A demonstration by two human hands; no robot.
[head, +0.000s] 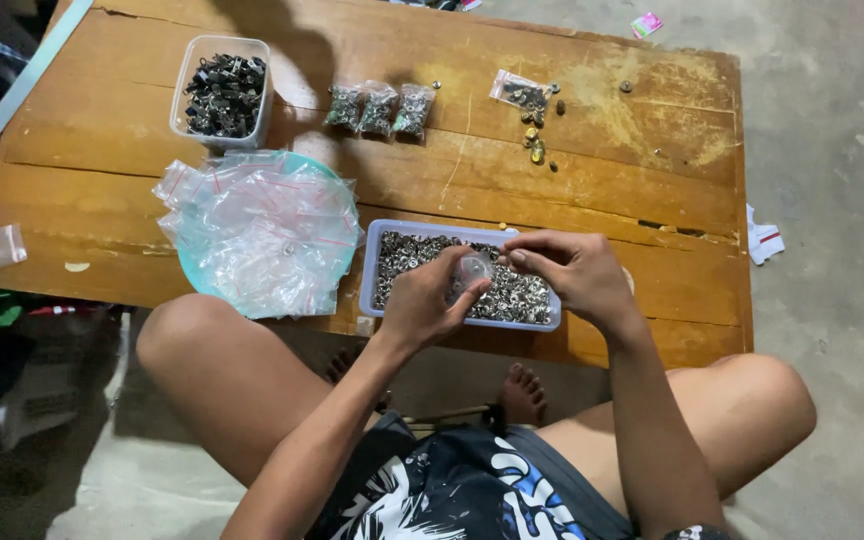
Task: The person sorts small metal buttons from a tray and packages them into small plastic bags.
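- The low wooden table [592, 190] fills most of the view; its top is worn and scratched, and the person sits at its near edge with a knee on either side.
- A heap of clear zip bags [262, 230] with red seal strips lies on a round teal tray [190, 272] at the left of the table.
- A shallow rectangular tray [370, 268] holding small silver-coloured metal parts sits at the near edge, directly under both hands.
- A clear tub [224, 92] of dark metal parts stands at the far left corner.
- The left hand [424, 300] is closed around a small clear bag [472, 270], gripping it from the left and holding it just above the shallow rectangular tray.
- The right hand [572, 270] has its fingers drawn together in a narrow pinch at the top of the small clear bag; whether it pinches a part cannot be told.
- Three filled packets [379, 108] lie in a row just right of the clear tub.
- One open packet [519, 95] lies at the far centre-right, with loose brass-coloured parts [534, 145] scattered just beside it.
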